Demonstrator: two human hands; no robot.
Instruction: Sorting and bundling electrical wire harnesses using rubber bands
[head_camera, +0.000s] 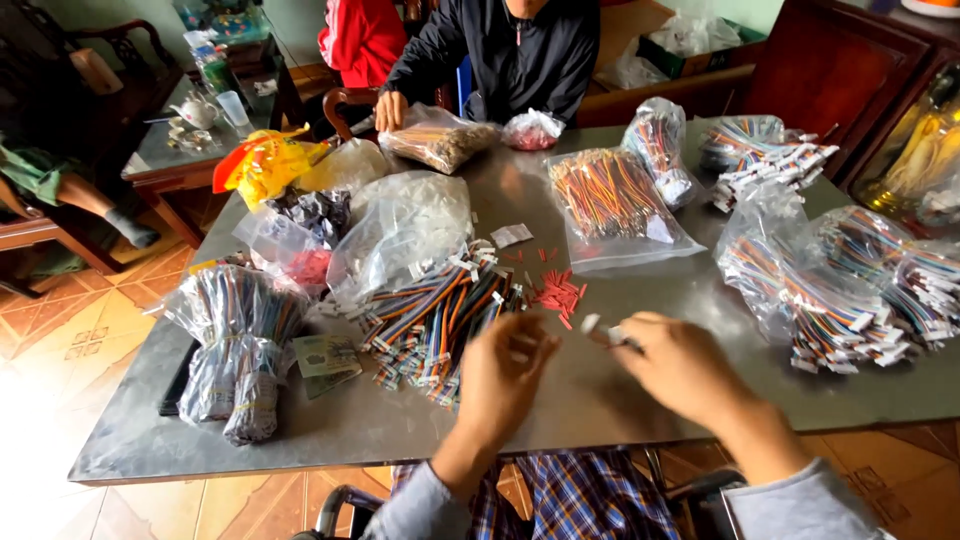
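Observation:
My left hand (503, 375) hovers over the grey metal table (640, 390), fingers curled, right beside a loose heap of multicoloured wire harnesses with white connectors (435, 315). My right hand (680, 365) pinches a small white connector piece (592, 323) with a thin wire at its fingertips. Both hands are blurred by motion. A scatter of small red tube pieces (557, 292) lies just beyond my hands.
Clear plastic bags of coloured wires (610, 200) (840, 290) (235, 345) crowd the table, with a bag of white parts (405, 230) and a yellow bag (262, 165). A person in a dark jacket (510, 55) sits across, hand on a bag (437, 137). Banknotes (327, 357) lie near the left.

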